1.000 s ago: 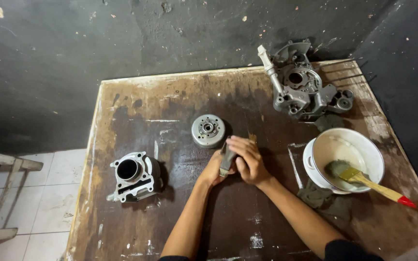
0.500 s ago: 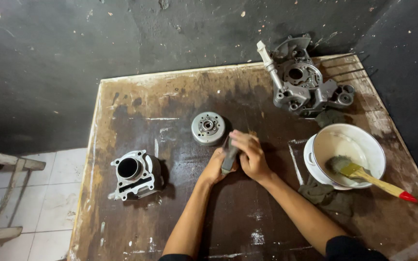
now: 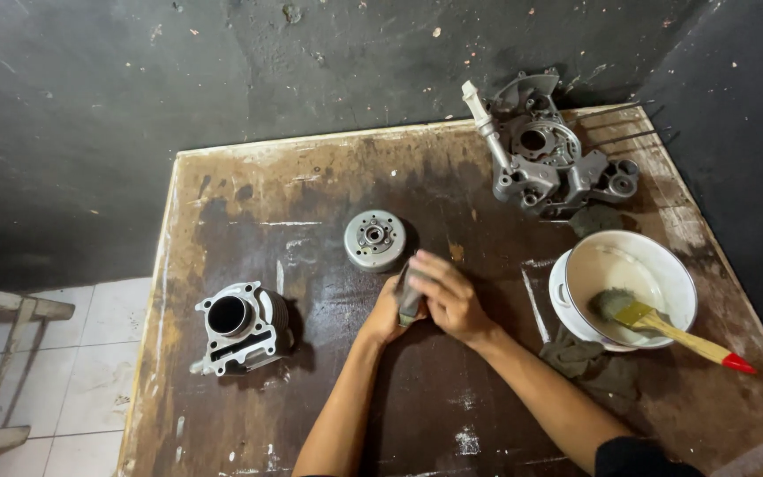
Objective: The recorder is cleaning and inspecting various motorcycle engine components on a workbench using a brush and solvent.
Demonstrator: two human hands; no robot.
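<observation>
Worn table (image 3: 249, 185) (stained) bears cylinder (image 3: 238, 327), flywheel (image 3: 374, 239).

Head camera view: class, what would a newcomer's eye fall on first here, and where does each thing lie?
At the middle of the stained brown wooden table, the left hand and right hand close together around a small grey metal part. Just beyond them lies a round grey metal flywheel. A white enamel bowl holding a yellow-handled paintbrush sits at the right.
</observation>
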